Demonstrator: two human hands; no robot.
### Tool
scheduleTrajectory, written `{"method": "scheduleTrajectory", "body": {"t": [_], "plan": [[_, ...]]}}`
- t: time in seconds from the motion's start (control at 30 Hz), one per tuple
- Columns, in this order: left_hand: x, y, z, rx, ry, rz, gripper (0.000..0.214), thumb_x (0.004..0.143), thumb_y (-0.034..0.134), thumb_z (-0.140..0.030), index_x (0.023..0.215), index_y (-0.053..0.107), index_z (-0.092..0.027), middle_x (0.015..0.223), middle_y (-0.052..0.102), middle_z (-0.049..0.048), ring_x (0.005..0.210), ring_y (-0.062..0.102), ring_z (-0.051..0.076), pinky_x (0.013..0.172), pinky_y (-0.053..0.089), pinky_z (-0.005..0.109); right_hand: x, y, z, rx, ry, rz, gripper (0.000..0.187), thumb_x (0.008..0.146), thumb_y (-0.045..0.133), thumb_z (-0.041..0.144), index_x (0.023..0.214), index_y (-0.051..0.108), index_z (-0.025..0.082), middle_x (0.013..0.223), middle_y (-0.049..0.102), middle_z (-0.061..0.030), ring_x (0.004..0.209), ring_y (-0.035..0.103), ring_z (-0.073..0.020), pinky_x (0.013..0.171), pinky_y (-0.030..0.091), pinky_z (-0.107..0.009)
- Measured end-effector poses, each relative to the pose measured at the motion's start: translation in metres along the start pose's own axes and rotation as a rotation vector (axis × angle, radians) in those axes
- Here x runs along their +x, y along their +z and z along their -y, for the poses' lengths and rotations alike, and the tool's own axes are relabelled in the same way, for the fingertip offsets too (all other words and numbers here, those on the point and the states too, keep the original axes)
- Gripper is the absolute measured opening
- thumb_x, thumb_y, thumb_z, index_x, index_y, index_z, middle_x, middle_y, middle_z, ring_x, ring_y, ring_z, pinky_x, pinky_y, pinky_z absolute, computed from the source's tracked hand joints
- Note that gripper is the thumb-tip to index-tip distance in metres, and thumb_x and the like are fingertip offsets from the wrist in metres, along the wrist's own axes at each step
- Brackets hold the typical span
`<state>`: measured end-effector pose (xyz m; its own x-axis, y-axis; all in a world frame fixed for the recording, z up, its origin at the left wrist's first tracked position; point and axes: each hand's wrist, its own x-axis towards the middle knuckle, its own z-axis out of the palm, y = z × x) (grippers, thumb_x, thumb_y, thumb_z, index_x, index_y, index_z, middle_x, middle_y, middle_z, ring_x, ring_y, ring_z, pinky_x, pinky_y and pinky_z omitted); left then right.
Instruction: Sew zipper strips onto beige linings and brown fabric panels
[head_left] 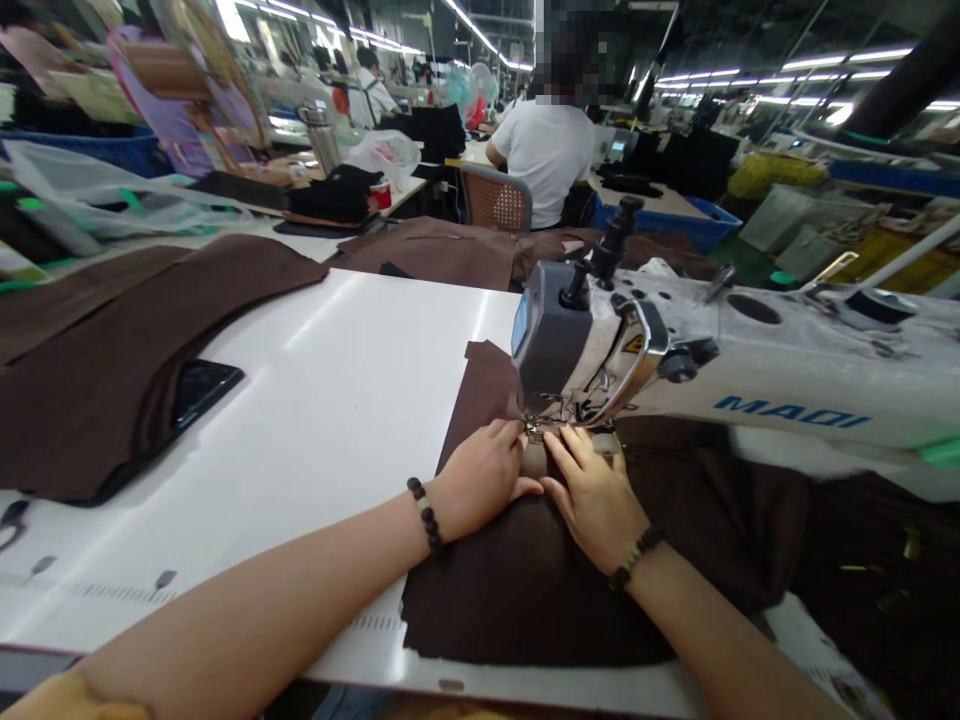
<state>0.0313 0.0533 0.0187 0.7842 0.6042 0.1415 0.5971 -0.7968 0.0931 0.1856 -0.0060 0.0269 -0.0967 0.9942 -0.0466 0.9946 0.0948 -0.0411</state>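
Dark brown fabric [525, 590] lies under the head of a white and grey sewing machine [780, 370]. My left hand [484, 480] rests on the cloth just left of the presser foot [534, 430], its thumb stretched toward the other hand. Right of the foot, my right hand [596, 500] lies with fingers spread and pressing the cloth down. Neither hand grasps anything. Between the two sets of fingertips a lighter brown-grey patch shows at the needle area. The needle tip itself is too small to make out.
On the white table [352, 400] a stack of brown cut pieces [150, 350] lies at left, with a dark phone [206, 390] at its edge. More brown cloth [442, 250] lies beyond the table. Farther back, a person in a white shirt [547, 150] sits on a chair [496, 198].
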Motion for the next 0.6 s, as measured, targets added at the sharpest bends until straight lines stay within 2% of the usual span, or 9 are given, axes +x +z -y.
{"method": "scheduleTrajectory", "body": {"t": [0.17,0.33,0.6], "plan": [[-0.001,0.003,-0.006,0.042,-0.031,-0.021,0.059,0.074,0.058,-0.053,0.101,0.056,-0.001,0.103,0.054,0.0149,0.097,0.050,0.026,0.087,0.043,0.033,-0.003,0.014,0.001,0.010,-0.003,-0.052,0.047,0.089,0.039,0.031,0.134,0.035,0.019,0.130,0.045,-0.0118,0.124,0.034,-0.0271,0.099,0.025,-0.056],[-0.001,0.007,-0.006,0.037,-0.035,-0.029,0.061,0.073,0.057,-0.055,0.102,0.055,-0.001,0.103,0.054,0.0151,0.097,0.049,0.025,0.088,0.043,0.033,-0.003,0.016,-0.002,0.000,-0.031,-0.090,0.044,0.089,0.039,0.030,0.132,0.039,0.023,0.132,0.044,-0.0106,0.122,0.037,-0.0276,0.097,0.027,-0.057],[0.000,0.008,-0.004,0.020,-0.043,-0.009,0.062,0.073,0.056,-0.056,0.102,0.054,-0.001,0.103,0.054,0.0154,0.097,0.049,0.026,0.085,0.044,0.034,-0.002,0.018,0.000,-0.022,-0.028,-0.123,0.044,0.088,0.040,0.029,0.132,0.040,0.022,0.132,0.044,-0.0113,0.122,0.038,-0.0281,0.094,0.033,-0.054]]}}
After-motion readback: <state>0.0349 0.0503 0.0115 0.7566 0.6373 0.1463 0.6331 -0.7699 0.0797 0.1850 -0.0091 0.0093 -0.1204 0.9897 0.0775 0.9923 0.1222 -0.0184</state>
